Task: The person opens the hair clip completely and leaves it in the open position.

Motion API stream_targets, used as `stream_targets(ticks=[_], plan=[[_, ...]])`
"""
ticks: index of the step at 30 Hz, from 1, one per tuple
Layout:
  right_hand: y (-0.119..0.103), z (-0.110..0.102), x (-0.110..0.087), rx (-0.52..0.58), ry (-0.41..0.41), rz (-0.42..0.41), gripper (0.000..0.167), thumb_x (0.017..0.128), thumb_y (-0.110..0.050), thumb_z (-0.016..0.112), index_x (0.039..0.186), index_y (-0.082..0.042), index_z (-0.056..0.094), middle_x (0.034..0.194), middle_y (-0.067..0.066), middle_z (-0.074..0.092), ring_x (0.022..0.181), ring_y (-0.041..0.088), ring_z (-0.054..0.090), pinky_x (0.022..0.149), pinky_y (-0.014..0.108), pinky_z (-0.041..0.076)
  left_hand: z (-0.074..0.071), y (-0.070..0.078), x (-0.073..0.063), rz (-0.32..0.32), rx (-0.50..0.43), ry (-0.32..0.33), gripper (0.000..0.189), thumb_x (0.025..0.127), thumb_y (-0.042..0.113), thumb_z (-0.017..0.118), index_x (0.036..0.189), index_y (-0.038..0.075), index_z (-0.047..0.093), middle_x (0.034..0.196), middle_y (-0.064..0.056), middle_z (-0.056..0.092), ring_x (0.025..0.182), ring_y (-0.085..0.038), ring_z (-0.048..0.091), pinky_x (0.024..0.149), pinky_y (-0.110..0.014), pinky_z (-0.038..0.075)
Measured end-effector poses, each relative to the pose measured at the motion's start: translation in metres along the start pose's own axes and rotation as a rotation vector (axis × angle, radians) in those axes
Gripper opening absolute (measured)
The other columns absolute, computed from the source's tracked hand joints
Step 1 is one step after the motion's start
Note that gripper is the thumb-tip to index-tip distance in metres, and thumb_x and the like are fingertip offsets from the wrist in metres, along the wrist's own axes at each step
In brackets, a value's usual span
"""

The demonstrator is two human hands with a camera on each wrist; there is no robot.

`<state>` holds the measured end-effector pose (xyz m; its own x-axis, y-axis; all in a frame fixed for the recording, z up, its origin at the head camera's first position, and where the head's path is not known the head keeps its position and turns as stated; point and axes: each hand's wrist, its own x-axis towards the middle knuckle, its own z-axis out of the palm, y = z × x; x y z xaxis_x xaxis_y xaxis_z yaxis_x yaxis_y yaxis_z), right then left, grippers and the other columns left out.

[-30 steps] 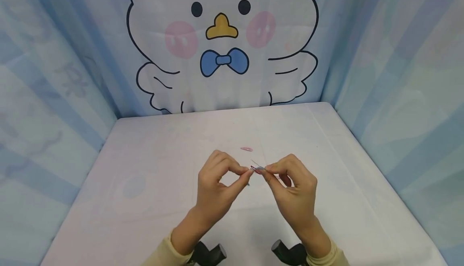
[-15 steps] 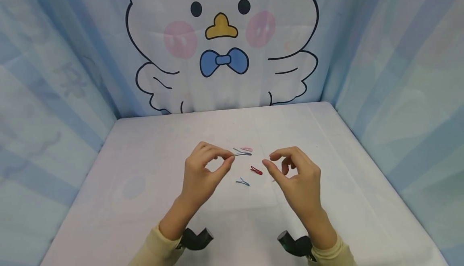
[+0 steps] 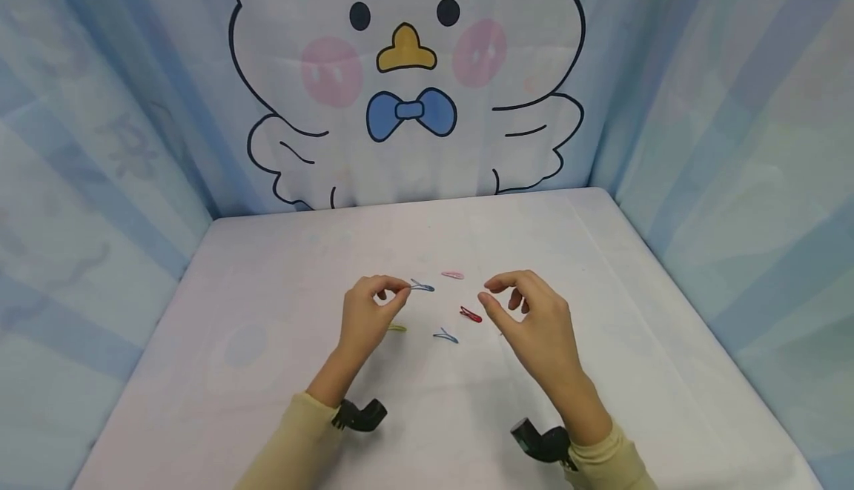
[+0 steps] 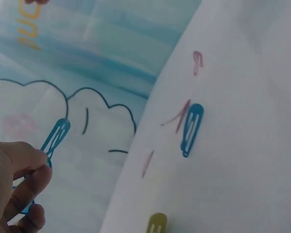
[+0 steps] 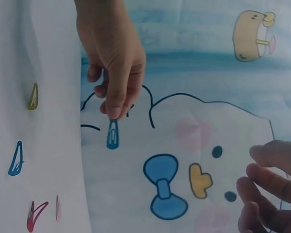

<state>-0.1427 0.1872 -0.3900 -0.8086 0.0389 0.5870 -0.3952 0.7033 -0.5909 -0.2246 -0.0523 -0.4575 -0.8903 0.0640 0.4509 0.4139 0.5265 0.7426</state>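
Observation:
My left hand (image 3: 372, 310) pinches a blue snap hair clip (image 3: 423, 287) by one end, between thumb and index finger. The clip is held above the table with its two arms spread apart. In the right wrist view the same blue clip (image 5: 112, 135) points down from the left fingertips. My right hand (image 3: 537, 327) hovers to the right, thumb and index finger apart, with nothing between them. Below the hands lie a red hair clip (image 3: 471, 315), another blue clip (image 3: 445, 336), a pink clip (image 3: 452, 275) and a yellow-green clip (image 3: 396, 328), partly hidden by the left hand.
A white cloth-covered table (image 3: 280, 401) spreads under both hands. Behind it hangs a curtain (image 3: 414, 164) with a cartoon bird, and blue curtains close off both sides. In the left wrist view another small pink clip (image 4: 148, 163) shows on the table.
Both hands met at the blue clip a second ago; the right hand has let go. My left hand has carried the clip leftward, uncovering the red and other blue clips, then the yellow-green one.

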Motion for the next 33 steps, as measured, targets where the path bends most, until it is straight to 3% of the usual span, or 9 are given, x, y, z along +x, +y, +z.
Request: stream_targets(ticks=[7, 12, 18, 25, 33], plan=[[0.010, 0.009, 0.003, -0.009, 0.015, 0.021, 0.006, 0.092, -0.012, 0.079, 0.096, -0.010, 0.075, 0.088, 0.001, 0.071, 0.071, 0.011, 0.054, 0.065, 0.032, 0.046, 0.018, -0.032, 0.003, -0.167, 0.018, -0.058, 0.006, 0.090, 0.018, 0.081, 0.095, 0.014, 0.083, 0.089, 0.000, 0.078, 0.078, -0.020, 0.053, 0.075, -0.031, 0.040], [0.021, 0.021, 0.009, -0.031, -0.031, 0.086, 0.006, 0.095, -0.016, 0.075, 0.099, -0.010, 0.075, 0.091, 0.002, 0.072, 0.073, 0.014, 0.055, 0.061, 0.028, 0.042, 0.024, -0.046, 0.004, -0.216, 0.110, -0.081, 0.006, 0.090, 0.019, 0.082, 0.094, 0.016, 0.084, 0.087, 0.000, 0.076, 0.075, -0.017, 0.051, 0.071, -0.030, 0.039], [0.033, 0.036, 0.016, -0.048, -0.105, 0.147, 0.009, 0.097, -0.020, 0.072, 0.100, -0.012, 0.074, 0.095, 0.004, 0.073, 0.074, 0.017, 0.057, 0.063, 0.030, 0.044, 0.025, -0.058, 0.000, -0.256, 0.234, -0.122, 0.005, 0.089, 0.021, 0.082, 0.092, 0.017, 0.085, 0.084, 0.000, 0.069, 0.072, -0.015, 0.055, 0.067, -0.029, 0.043], [0.055, 0.057, 0.029, -0.081, -0.187, 0.232, 0.014, 0.099, -0.023, 0.069, 0.102, -0.010, 0.074, 0.098, 0.005, 0.074, 0.071, 0.018, 0.054, 0.064, 0.030, 0.043, 0.025, -0.064, 0.000, -0.269, 0.229, -0.154, 0.005, 0.089, 0.020, 0.082, 0.092, 0.016, 0.084, 0.086, -0.001, 0.071, 0.075, -0.015, 0.061, 0.067, -0.030, 0.047], [0.077, 0.097, 0.053, -0.178, -0.362, 0.291, 0.017, 0.100, -0.027, 0.066, 0.105, -0.012, 0.073, 0.101, 0.004, 0.074, 0.078, 0.021, 0.061, 0.068, 0.034, 0.048, 0.021, -0.067, 0.000, -0.256, 0.236, -0.184, 0.007, 0.086, 0.021, 0.085, 0.091, 0.015, 0.085, 0.092, -0.003, 0.076, 0.089, -0.025, 0.071, 0.080, -0.041, 0.056]])
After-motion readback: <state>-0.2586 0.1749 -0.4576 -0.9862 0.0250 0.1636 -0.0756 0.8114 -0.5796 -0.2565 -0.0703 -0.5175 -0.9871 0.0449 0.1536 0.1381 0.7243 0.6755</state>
